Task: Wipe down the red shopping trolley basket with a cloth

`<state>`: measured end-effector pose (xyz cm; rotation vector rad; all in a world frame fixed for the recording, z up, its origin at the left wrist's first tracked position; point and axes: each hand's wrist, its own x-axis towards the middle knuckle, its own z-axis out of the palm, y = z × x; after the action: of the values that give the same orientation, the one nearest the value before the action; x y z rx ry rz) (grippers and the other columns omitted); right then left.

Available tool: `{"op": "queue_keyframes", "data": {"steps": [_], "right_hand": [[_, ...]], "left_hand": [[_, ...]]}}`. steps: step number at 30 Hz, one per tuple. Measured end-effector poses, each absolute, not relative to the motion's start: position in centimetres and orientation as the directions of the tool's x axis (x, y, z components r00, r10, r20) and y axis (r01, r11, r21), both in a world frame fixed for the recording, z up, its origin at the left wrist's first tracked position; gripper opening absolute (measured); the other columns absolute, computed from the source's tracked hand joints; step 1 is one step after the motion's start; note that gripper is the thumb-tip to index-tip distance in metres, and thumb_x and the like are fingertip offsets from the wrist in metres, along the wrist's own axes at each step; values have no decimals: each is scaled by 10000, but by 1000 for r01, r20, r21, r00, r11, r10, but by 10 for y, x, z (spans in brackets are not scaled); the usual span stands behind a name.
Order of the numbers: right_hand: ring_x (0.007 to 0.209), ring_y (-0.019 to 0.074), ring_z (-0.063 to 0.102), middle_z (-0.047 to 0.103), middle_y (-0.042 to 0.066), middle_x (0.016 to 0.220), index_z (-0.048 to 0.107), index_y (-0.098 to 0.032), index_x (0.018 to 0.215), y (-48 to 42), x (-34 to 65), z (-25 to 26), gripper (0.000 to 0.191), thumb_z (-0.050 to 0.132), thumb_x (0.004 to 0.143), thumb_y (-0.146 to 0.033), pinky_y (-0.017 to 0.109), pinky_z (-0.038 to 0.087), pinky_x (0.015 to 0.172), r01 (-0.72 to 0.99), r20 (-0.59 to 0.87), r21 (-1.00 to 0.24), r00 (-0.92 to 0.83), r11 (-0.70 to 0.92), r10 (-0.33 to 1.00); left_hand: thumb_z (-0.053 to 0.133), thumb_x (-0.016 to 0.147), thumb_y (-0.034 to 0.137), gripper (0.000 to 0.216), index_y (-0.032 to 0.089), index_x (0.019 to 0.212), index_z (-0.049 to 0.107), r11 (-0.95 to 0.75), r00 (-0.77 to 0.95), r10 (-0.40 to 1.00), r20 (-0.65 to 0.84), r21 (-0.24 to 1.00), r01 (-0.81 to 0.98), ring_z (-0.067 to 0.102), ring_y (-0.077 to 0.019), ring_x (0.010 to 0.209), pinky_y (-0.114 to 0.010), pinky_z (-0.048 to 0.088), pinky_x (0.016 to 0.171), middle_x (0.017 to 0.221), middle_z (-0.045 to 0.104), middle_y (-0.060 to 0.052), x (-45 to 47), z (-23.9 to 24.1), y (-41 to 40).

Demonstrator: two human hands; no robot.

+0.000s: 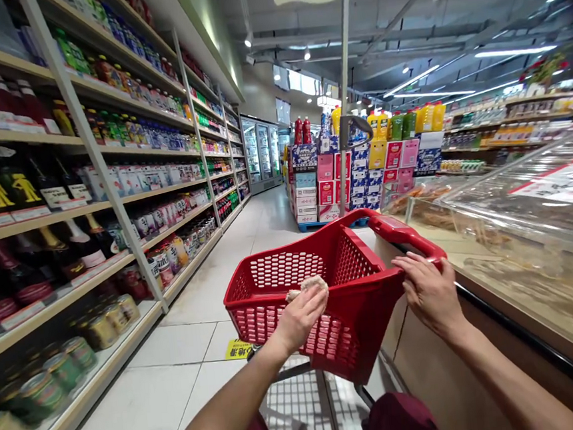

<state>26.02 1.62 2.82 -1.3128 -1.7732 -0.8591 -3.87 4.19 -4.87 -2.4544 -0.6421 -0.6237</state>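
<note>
A red plastic shopping cart (280, 316) with a perforated basket stands in front of me, turned sideways. My left hand (302, 312) presses a pale cloth (315, 283) against the top rim of the basket's near side. Most of the cloth is hidden under the fingers. My right hand (429, 291) rests on the end of the cart's red handle (403, 230), its fingers curled over the edge. Inside the basket nothing shows except the red walls and the upright divider.
Drink shelves (125, 149) line the left side, with bottles and cans. Stacked cartons (331, 177) topped with juice bottles stand ahead beside a metal pole (346, 89). A counter with clear plastic covers (529, 187) borders the right. A yellow sticker (238, 349) marks the tiled floor.
</note>
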Motion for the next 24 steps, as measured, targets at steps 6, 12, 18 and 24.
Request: {"op": "queue_keyframes", "data": {"steps": [6,12,18,24], "right_hand": [[1039,203,542,656,17,1030,593,-230,1013,25,207,17,308,412,780,-139,495,140,1023,924,783,117,-311,364,538],[1017,215,550,656,30,1017,600,-239,1004,28,189,0,302,413,782,-157,518,167,1010,898,735,144,-379,417,563],[1036,214,537,626,30,1084,601,-246,996,30,190,-6,321,409,754,-155,517,178,1003,868,695,200,-453,455,558],[941,209,570,648,46,999,606,-222,954,36,189,-11,291,384,768,-195,499,218,981,894,715,199,-412,401,564]], "left_hand": [[385,885,149,274,154,1106,549,-779,817,346,460,-345,524,381,-141,1231,-290,382,1011,1251,531,-31,-86,-77,38],[313,888,85,331,143,1128,534,-679,663,395,635,-285,677,379,-149,1231,-335,393,1003,1223,553,-46,-134,-78,34],[268,904,119,355,161,1091,566,-628,601,433,672,-254,735,447,-136,1175,-269,417,962,1140,612,-21,-174,-105,21],[325,870,82,345,137,1150,519,-496,422,495,759,-152,855,358,-176,1244,-349,442,949,1205,563,-88,-193,-119,25]]}}
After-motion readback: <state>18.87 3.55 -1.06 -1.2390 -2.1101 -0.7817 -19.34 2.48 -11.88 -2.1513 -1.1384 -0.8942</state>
